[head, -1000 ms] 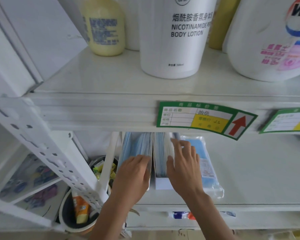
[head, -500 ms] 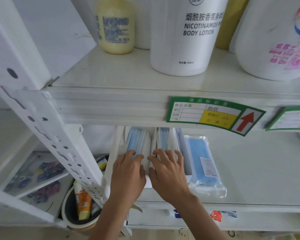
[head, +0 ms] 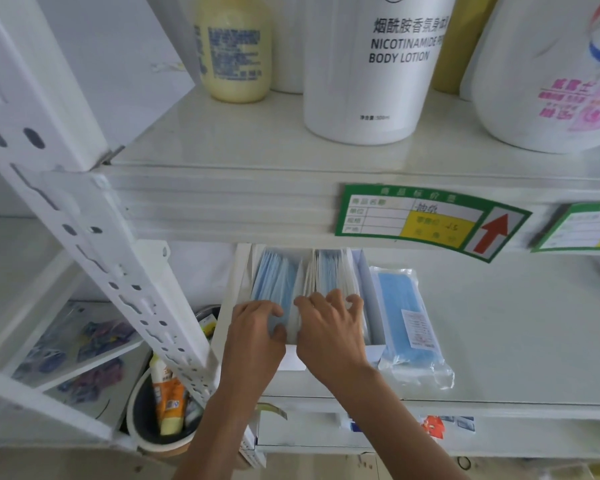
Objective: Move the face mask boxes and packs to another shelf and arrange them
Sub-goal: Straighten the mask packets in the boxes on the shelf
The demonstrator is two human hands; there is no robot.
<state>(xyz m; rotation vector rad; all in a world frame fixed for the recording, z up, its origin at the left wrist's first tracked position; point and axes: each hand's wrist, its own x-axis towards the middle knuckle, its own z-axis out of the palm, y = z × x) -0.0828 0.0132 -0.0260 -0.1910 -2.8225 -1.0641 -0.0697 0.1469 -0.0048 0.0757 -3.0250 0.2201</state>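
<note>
Left hand (head: 255,336) curled on left mask box (head: 274,289) | right hand (head: 331,332) gripping right mask box (head: 333,275) | sealed mask pack (head: 407,320) at 3 o'clock | step: arranging | next: square boxes together.

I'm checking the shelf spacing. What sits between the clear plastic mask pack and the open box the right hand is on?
Nothing: in the head view the mask pack lies right beside the box under the right hand, no item between them.
</note>
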